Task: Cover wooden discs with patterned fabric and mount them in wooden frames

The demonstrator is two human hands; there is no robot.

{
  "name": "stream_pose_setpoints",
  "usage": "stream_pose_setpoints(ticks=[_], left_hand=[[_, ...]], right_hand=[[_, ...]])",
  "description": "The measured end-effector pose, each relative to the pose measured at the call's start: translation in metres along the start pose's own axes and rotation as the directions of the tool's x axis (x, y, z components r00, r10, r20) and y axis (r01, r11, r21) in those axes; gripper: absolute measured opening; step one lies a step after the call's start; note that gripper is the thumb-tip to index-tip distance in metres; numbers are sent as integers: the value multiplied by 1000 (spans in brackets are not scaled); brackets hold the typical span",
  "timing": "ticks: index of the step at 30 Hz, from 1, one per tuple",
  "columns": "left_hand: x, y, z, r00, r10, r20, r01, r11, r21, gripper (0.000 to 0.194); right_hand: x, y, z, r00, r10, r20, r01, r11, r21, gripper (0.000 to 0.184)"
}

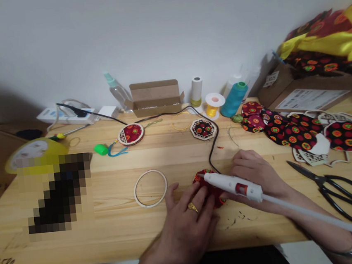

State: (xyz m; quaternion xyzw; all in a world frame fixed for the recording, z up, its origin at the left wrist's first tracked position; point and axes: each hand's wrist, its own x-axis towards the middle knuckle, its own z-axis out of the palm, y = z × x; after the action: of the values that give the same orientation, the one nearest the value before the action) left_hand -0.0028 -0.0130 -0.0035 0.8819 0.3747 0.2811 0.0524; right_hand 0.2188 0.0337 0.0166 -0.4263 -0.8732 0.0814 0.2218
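Note:
A white hot glue gun (234,185) is gripped in my right hand (256,172). Its nozzle points left, over the upper edge of a dark red patterned fabric piece (214,188). My left hand (187,216), with a gold ring on one finger, lies over the left part of that fabric, fingers spread and resting on it. Part of the fabric is hidden under the hand and the gun. A long glue stick (311,213) sticks out of the gun's rear, across my right forearm. Left of my left hand, a thin pale wooden ring (136,190) lies flat.
Large black scissors (320,181) lie at right, below patterned fabric pieces (291,131). A round ornament (132,134) and an octagonal one (203,129) lie further back. The gun's black cord (215,138) crosses the table. Thread spools (235,99) and an open cardboard box (155,98) line the wall.

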Motion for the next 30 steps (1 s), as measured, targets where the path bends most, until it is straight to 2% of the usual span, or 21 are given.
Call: stream_pose_setpoints(ticks=[8,13,21,30], left_hand=[[-1,-1,3,1000,-4,-22,4,1000,6,23],[-2,0,4,998,-12,-54,13,1000,12,19],[-3,1,2,999,-3,-34,3,1000,12,20],[-1,0,2,999,2,-32,-2,1000,22,20]], right_hand=[[-1,0,-4,1000,-11,-10,11,1000,-18,40],[-6,1,-10,1000,13,-27,-13,1000,-4,33],[-19,13,-28,1000,0,-23,0,1000,5,33],[-30,16,-30,1000,-1,-11,0,1000,-29,32]])
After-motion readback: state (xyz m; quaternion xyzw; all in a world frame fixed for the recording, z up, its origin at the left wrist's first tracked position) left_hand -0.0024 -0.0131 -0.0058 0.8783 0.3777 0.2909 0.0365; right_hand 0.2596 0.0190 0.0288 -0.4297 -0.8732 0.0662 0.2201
